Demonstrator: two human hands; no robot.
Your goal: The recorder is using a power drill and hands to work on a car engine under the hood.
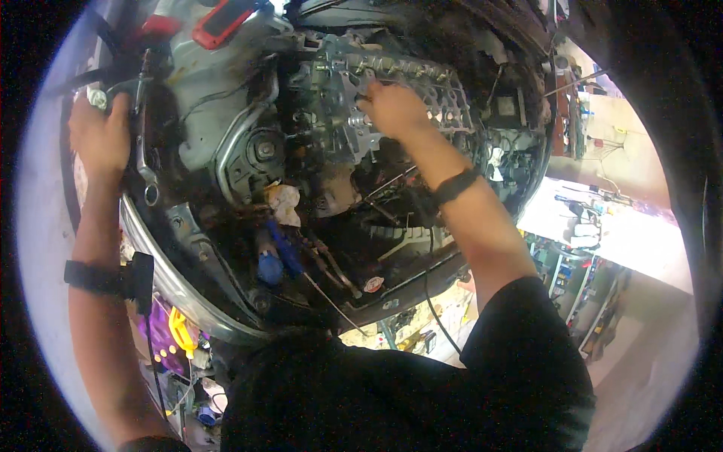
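My right hand (388,109) is at the upper middle of the view, fingers closed over the near left part of the silver cylinder head (444,98); what they hold is hidden. My left hand (98,139) is on the car's left edge, fingers curled round something pale and dark that I cannot make out. Beside it, a long metal tool (141,151), possibly a wrench, lies along the fender.
The engine bay holds a blue-capped reservoir (269,264), a crumpled pale rag (285,202) and hoses. A red tool (218,22) lies at the top. A purple item with yellow parts (169,339) is below the bumper. Cluttered shelves (572,294) stand at right.
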